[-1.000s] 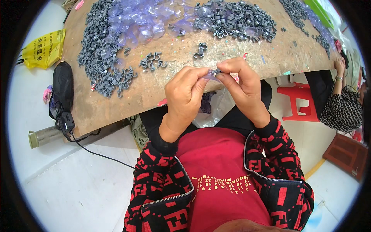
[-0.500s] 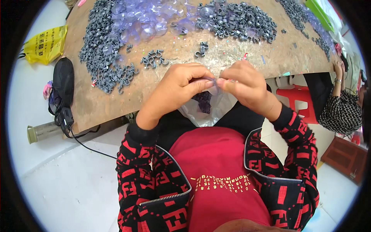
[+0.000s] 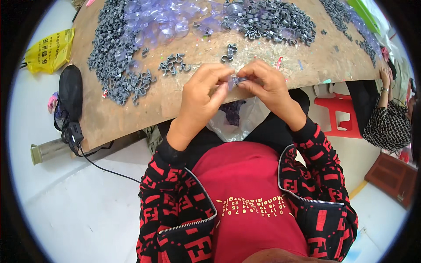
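Near the worktop (image 3: pixel 118 118) front edge, left hand (image 3: pixel 202 96) fingers are clamped on a translucent suction cup (image 3: pixel 231 83), right hand (image 3: pixel 268 87) fingers on a grey clip (image 3: pixel 240 80).

Yellow bag (image 3: pixel 50 51) and black pouch (image 3: pixel 70 90) at left, red stool (image 3: pixel 332 105) at right

One wide fisheye looks down from the head, close over the red shirt (image 3: pixel 252 175) and table (image 3: pixel 118 118), its rim apparently warped.
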